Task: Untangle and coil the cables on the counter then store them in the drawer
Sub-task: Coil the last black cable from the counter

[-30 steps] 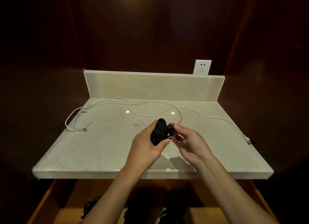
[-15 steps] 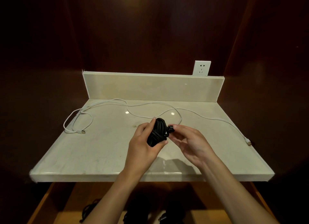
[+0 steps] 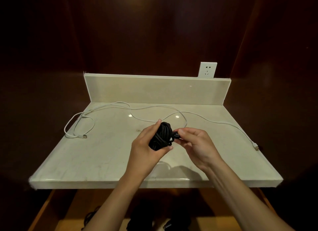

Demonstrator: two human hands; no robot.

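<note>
My left hand (image 3: 146, 149) grips a coiled bundle of black cable (image 3: 160, 136) above the middle of the pale stone counter (image 3: 103, 155). Fingers and thumb wrap round the bundle. My right hand (image 3: 197, 144) pinches the black cable's plug end (image 3: 175, 135) at the right side of the coil. A long white cable (image 3: 154, 108) lies loose across the back of the counter, looped at the left with a connector (image 3: 84, 136), and its other end (image 3: 256, 146) rests at the right edge. Below the counter an open wooden drawer (image 3: 49, 211) holds dark cables (image 3: 91, 217).
A low stone backsplash (image 3: 154, 89) closes the counter's rear, with a white wall socket (image 3: 207, 70) above its right part. Dark wooden walls stand on both sides. The counter's front edge (image 3: 154, 183) overhangs the drawer.
The view shifted slightly and both hands moved a little away from me with the black coil. The right hand keeps working the plug end against the bundle. The white cable has not moved.
</note>
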